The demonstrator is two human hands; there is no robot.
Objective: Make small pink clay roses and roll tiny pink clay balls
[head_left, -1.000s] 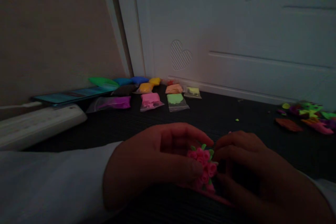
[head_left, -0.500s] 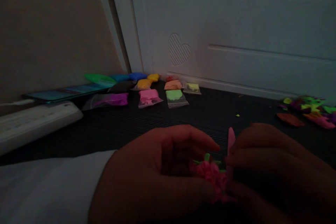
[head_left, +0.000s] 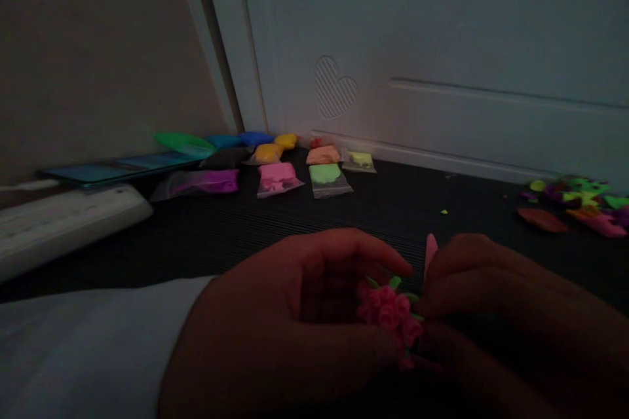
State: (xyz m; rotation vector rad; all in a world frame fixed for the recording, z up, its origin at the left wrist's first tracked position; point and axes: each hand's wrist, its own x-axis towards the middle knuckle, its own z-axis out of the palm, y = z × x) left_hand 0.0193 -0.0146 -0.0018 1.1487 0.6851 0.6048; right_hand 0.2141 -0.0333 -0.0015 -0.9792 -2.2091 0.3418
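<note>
Taking the pink flower cluster (head_left: 393,314) as the dial's centre, a white power strip (head_left: 73,219) sits toward ten o'clock, with a purple clay bag (head_left: 216,181) farther right on that bearing. A pale green clay bag (head_left: 325,175) lies at eleven. At nine, the left hand (head_left: 289,321) curves around the cluster, thumb along its near side, index fingertip spread clear. The right hand (head_left: 481,294) is at three, its fingers pinched on a slim pink piece (head_left: 431,249) (tool or clay, I can't tell) that points up toward one. Beyond, at two, lies a heap of coloured scraps (head_left: 587,200). The step in hand looks like fine work on the cluster's right edge; the next move calls for a steady left hold and light right-hand pressure, sparing the petals.
</note>
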